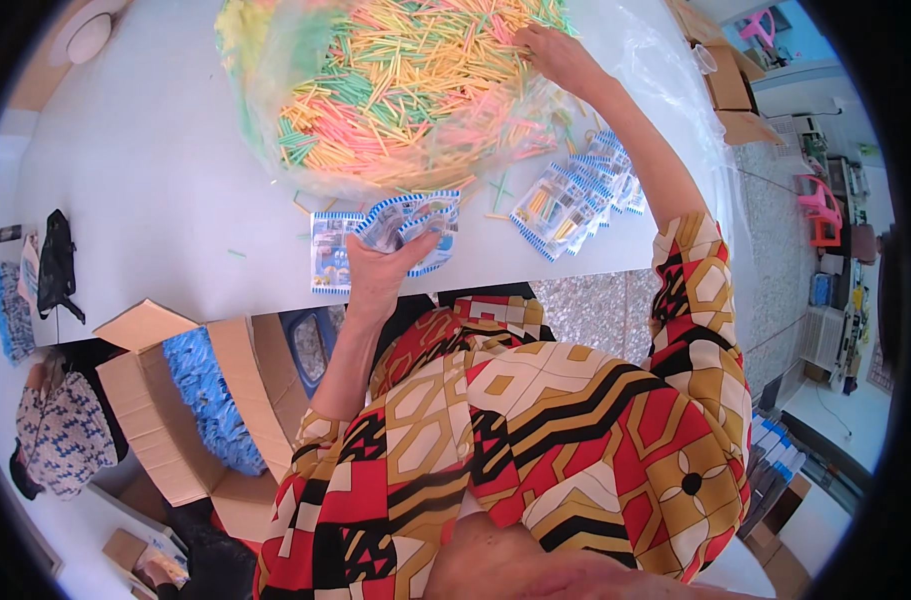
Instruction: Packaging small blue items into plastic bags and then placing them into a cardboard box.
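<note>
My left hand [383,272] is closed on blue-and-white plastic packets [333,250] at the table's near edge; one packet's mouth bulges upward between thumb and fingers. Beyond it lies a large clear plastic bag [265,130], spread wide and full of thin pink, green, yellow and orange sticks [405,70]. At the far right side of that heap, my right hand [565,62] has its fingers bent down and closed among the sticks; the fingertips are partly hidden. Below my right forearm, several flat packets [555,210] overlap in a fanned row, with coloured sticks showing through.
A few loose sticks [237,253] lie on the white table [155,180]. Left below its edge stands an open cardboard box [155,420] holding blue packets [210,390]. A black bag [57,265] lies at the table's left end. Another person's patterned sleeve [70,430] is at far left.
</note>
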`<state>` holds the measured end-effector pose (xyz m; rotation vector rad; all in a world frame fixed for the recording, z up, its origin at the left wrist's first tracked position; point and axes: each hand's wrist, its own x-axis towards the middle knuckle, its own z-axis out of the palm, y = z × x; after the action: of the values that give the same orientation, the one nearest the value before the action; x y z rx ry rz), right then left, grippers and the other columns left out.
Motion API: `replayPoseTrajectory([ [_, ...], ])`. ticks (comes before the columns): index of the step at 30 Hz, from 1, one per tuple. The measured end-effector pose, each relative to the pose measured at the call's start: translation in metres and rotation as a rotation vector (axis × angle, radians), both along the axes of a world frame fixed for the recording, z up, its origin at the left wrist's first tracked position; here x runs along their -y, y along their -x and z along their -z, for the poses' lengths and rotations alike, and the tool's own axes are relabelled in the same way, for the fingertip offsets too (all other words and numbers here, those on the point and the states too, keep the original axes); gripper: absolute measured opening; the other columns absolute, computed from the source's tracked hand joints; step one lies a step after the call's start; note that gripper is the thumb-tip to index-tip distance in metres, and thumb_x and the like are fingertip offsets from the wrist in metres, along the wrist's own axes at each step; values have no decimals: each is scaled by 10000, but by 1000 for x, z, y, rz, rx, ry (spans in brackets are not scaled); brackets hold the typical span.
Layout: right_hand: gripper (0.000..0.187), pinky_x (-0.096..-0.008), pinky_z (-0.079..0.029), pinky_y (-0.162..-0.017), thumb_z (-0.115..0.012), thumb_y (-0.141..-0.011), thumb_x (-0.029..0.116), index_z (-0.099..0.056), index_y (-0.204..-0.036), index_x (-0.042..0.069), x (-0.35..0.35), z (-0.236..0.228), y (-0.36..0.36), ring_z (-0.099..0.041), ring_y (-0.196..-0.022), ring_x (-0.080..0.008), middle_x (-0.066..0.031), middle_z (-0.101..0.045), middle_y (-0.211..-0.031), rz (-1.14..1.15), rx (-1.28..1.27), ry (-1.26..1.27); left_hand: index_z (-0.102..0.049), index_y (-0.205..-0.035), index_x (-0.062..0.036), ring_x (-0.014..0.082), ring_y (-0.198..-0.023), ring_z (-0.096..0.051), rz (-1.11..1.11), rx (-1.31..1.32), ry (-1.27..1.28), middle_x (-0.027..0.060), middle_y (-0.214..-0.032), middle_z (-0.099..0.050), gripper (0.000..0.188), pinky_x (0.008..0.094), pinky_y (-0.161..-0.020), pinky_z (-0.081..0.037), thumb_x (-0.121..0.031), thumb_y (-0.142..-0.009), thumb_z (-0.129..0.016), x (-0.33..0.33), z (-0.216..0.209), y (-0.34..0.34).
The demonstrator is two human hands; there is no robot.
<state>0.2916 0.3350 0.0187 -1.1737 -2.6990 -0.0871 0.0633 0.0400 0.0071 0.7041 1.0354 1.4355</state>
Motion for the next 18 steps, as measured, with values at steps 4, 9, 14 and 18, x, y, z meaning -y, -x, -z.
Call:
replayPoseTrajectory([
  [4, 220, -414, -484, -758, -559, -811, 70, -564, -1031, 67, -8, 7, -9, -578, -938, -330, -123, -589, -1015, -19, -51, 30, -602, -1043, -4, 120, -861, -618, 22, 10, 5, 62, -975, -646, 346, 270, -756, -514, 55, -720, -712, -1, -3, 1],
  [9, 278, -413, -475, -763, -558, -813, 114, -563, -1087, 66, -12, 9, -8, -564, -944, -352, -146, -597, -1010, -70, -96, -20, -589, -1074, -4, 129, -849, -626, 2, -1, 17, 62, -964, -649, 382, 269, -752, -515, 51, -717, -713, 0, -6, 1],
  [14, 163, -300, -450, -621, -618, -824, 155, -619, -935, 36, -13, 2, -13, -567, -703, -188, -78, -618, -793, -84, -342, -80, -582, -1096, -2, 128, -830, -629, -6, -11, 7, 58, -946, -653, 405, 261, -738, -514, 43, -716, -715, 2, -8, 1],
  [18, 176, -272, -445, -530, -664, -799, 182, -622, -781, 13, -2, -17, -19, -551, -588, -116, -85, -591, -677, 152, -538, 9, -583, -1066, 1, 141, -878, -618, 13, -11, 18, 72, -994, -639, 382, 279, -757, -516, 46, -713, -721, 3, -5, 3],
])
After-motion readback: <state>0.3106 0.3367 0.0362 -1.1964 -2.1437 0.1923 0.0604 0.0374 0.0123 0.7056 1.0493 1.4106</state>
